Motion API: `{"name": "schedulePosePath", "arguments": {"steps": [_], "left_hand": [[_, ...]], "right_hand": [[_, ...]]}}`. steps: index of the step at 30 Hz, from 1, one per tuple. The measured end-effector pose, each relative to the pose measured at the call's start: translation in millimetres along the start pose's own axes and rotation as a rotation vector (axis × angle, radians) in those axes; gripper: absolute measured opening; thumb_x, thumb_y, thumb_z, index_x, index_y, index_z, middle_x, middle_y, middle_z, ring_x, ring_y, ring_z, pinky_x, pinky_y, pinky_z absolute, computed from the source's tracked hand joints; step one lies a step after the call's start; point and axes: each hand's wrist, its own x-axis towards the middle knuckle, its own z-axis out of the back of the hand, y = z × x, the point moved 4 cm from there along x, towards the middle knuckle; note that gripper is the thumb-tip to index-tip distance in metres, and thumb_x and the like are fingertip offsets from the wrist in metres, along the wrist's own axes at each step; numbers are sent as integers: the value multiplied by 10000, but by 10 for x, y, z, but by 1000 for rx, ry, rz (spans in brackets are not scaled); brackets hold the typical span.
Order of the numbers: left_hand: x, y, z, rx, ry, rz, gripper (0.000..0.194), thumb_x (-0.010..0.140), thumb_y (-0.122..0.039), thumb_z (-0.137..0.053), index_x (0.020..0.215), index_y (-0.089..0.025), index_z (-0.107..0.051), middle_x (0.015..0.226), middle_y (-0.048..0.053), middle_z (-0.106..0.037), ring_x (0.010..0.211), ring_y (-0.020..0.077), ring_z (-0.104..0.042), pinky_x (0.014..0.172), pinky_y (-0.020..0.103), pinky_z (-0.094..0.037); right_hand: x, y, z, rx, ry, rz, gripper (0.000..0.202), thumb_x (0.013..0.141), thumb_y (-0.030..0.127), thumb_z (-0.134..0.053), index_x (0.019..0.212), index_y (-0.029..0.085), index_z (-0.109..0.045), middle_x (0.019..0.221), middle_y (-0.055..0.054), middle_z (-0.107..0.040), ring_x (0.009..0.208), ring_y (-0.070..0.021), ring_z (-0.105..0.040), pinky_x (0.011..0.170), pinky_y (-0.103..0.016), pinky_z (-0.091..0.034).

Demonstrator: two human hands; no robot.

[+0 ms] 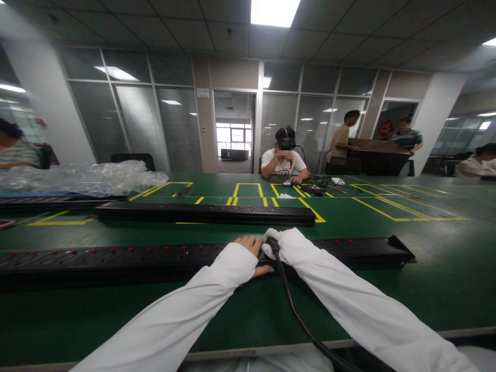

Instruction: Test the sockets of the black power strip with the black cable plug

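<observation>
Black and long, a power strip lies across the near part of a green table, its long axis running left to right, crosswise to the two forearms in white sleeves that reach in from the near edge. From where I stand, the right hand, in a white glove, is wrapped closely round a black plug, with no gap that I can see between fingers and plug. This grip is right at the strip: the strip passes beneath it and stretches away on both sides, much farther to the left than to the right. I cannot tell whether the plug sits in a socket, since the fingers hide its front. Just left of it, the bare left hand straddles the strip, fingers bent over the top and thumb along the near side, partly closed around it; it is the nearer hand to the strip's left stretch.

The strip is dark and narrow, with red dots spaced along its top and a raised black end at the right. From the plug, a black cord curves toward the near edge. Beyond lies a second black strip, roughly parallel.
</observation>
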Motion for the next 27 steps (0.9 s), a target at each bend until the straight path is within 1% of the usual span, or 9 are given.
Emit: {"name": "schedulePosePath", "arguments": {"steps": [3, 8, 10, 13, 20, 27], "left_hand": [[-17, -14, 29, -1, 10, 5, 675, 637, -674, -379, 1079, -165, -403, 909, 93, -504, 805, 250, -496, 699, 368, -379], [-87, -56, 159, -10, -56, -6, 618, 680, -623, -380, 1086, -158, -395, 900, 88, -511, 813, 245, -491, 707, 355, -382], [-101, -65, 181, -15, -55, -10, 614, 685, -620, -377, 1086, -156, -396, 898, 89, -512, 819, 247, -490, 706, 353, -383], [-86, -54, 151, -7, -32, 2, 628, 675, -626, -388, 1089, -155, -394, 898, 90, -510, 824, 252, -492, 707, 359, -380], [-13, -11, -1, -7, 5, 4, 685, 629, -686, -373, 1067, -161, -414, 902, 97, -500, 799, 255, -495, 683, 370, -376], [-31, -21, 45, -7, 3, 0, 669, 647, -663, -378, 1080, -153, -403, 912, 99, -509, 815, 260, -494, 695, 369, -376]], "right_hand": [[-5, 2, 2, -3, -2, 8, 337, 727, 470, -358, 899, 214, -496, 565, 14, -514, 485, -59, -429, 482, -152, -249], [-11, 6, 15, -1, -14, 10, 328, 721, 466, -368, 888, 215, -498, 572, 14, -513, 490, -60, -429, 484, -155, -249], [-6, 4, 12, 11, -16, 8, 322, 718, 458, -376, 883, 211, -500, 570, 15, -510, 483, -56, -421, 483, -155, -247], [4, -9, -12, 13, -11, 1, 318, 715, 459, -382, 879, 214, -499, 560, 18, -505, 477, -55, -415, 479, -154, -239], [7, -36, -43, -4, 14, -12, 318, 717, 449, -375, 900, 219, -496, 567, 18, -514, 471, -57, -419, 473, -155, -236], [-19, 27, 45, 7, -23, -12, 321, 721, 457, -389, 893, 215, -514, 593, 8, -532, 504, -60, -456, 493, -150, -263]]}}
